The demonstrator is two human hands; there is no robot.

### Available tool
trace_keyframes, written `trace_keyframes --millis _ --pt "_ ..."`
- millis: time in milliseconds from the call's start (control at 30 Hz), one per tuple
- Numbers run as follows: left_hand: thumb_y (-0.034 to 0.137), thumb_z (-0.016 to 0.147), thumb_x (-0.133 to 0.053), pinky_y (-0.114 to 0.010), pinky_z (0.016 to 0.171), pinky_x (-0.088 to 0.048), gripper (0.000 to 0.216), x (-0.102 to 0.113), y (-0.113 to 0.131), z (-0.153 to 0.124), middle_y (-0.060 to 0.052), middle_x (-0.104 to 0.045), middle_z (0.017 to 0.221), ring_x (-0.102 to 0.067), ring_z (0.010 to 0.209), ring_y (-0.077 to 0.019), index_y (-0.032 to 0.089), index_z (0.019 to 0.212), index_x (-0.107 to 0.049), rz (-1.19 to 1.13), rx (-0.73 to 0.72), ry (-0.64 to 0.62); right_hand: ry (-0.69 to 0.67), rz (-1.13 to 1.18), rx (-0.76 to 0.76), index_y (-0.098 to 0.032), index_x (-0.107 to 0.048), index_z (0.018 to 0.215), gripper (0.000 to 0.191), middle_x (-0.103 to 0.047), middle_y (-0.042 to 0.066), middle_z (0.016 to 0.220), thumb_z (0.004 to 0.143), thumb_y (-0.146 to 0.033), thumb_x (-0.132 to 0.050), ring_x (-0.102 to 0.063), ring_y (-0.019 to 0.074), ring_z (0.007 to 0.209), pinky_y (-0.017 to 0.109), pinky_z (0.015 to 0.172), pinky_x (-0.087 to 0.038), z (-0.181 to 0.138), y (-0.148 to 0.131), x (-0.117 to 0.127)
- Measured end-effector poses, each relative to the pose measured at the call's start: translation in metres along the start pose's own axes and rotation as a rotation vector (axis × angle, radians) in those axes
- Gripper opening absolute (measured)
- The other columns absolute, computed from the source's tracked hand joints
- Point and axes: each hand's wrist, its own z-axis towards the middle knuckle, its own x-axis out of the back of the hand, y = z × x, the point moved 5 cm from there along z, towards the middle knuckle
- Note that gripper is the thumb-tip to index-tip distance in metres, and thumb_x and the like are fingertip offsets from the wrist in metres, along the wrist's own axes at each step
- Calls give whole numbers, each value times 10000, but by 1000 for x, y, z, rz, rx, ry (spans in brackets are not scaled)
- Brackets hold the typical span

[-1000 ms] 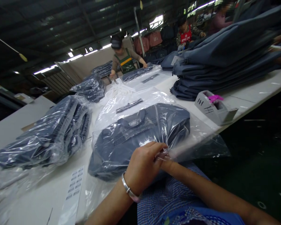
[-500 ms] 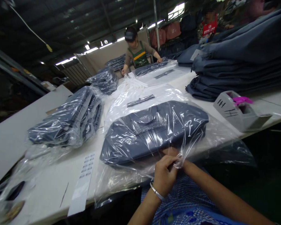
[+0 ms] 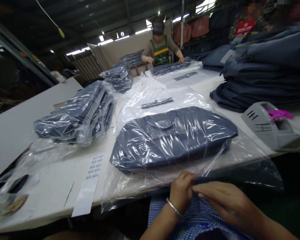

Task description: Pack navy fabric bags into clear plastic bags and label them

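In front of me a dark blue fabric bag (image 3: 170, 140) lies flat inside a clear plastic bag (image 3: 130, 180), whose loose edge hangs over the table's front. My left hand (image 3: 182, 190), with a silver bangle on the wrist, is closed at that edge, its fingers curled on the plastic. Close against its fingertips is my right hand (image 3: 225, 198), fingers stretched out and nothing visible in them. Part of the right palm is hidden from me.
Wrapped bags (image 3: 72, 113) are stacked at left, near a label sheet (image 3: 87, 185). Dark blue fabric bags (image 3: 260, 73) are piled at right behind a grey box (image 3: 261, 125) holding something pink. Across the table (image 3: 52, 180) a co-worker (image 3: 161, 50) handles another wrapped bag.
My right hand has come out from beneath the plastic at the blue bag's front edge, toward me, and its fingers have straightened. My left hand has lowered slightly. The view has shifted left.
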Motion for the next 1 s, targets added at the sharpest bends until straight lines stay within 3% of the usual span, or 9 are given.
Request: trace_keyframes --millis 133,300,367,433,500,567,733,867,1000 --pt "137 901 -441 -360 763 -588 323 -7 3 1 -85 -705 999 -687 874 -231 251 1072 -691 216 32 -84 103 -214 49 -306 -531 1372 408 -613 27 1332 974 -250 -467 -541 232 1265 490 1094 -436 73 19 21" --pt "252 899 -556 -308 727 -580 208 22 37 9 -44 -731 942 -698 814 -198 262 1027 -718 218 -55 -252 -26 -464 82 -248 -407 1459 576 -329 75 1561 939 -453 -544 -215 305 1461 600 1170 -197 130 73 -14" --pt "345 930 -530 -290 792 -565 231 58 51 16 -25 -738 985 -691 885 -175 270 1065 -701 210 -115 -159 -64 -502 58 -266 -374 1473 593 -256 71 1591 942 -481 -526 -191 316 1466 608 1166 -178 127 90 -31" --pt "348 957 -478 -320 906 -530 288 108 51 25 -40 -721 1107 -659 1016 -179 259 1168 -653 338 -111 72 -85 -517 43 -274 -341 1486 602 -203 69 1607 950 -496 -502 -180 318 1468 607 1165 -164 119 98 -44" --pt "328 965 -460 -405 1039 -455 346 152 35 30 -72 -658 1268 -580 1196 -215 237 1272 -591 570 -85 234 -83 -517 24 -285 -302 1500 620 -179 59 1614 952 -509 -488 -159 315 1473 605 1170 -145 113 100 -49" --pt "342 966 -449 -511 1147 -322 430 177 6 31 -114 -525 1437 -415 1378 -271 198 1367 -509 769 -54 238 -81 -510 8 -306 -268 1510 647 -185 44 1614 945 -537 -482 -154 310 1475 601 1174 -138 111 100 -49" --pt "419 958 -436 -546 1183 -234 566 182 -61 16 -131 -317 1566 -269 1455 -298 201 1475 -361 958 -3 69 -114 -553 -21 -304 -217 1531 706 -219 43 1606 935 -620 -427 -154 292 1477 582 1184 -103 87 116 -30" --pt "494 931 -468 -542 1192 -198 622 174 -68 4 -122 -254 1590 -214 1473 -298 240 1485 -345 996 -105 -16 -70 -634 -119 -233 -238 1537 731 -195 94 1609 942 -629 -391 -124 320 1479 596 1176 -90 44 144 -3" --pt "636 836 -537 -602 1177 -163 765 172 -69 0 -139 -246 1591 -219 1463 -361 264 1481 -360 1013 -218 -46 -33 -667 -146 -240 -293 1522 773 -220 101 1601 890 -621 -524 -152 333 1473 590 1176 -121 10 158 15"
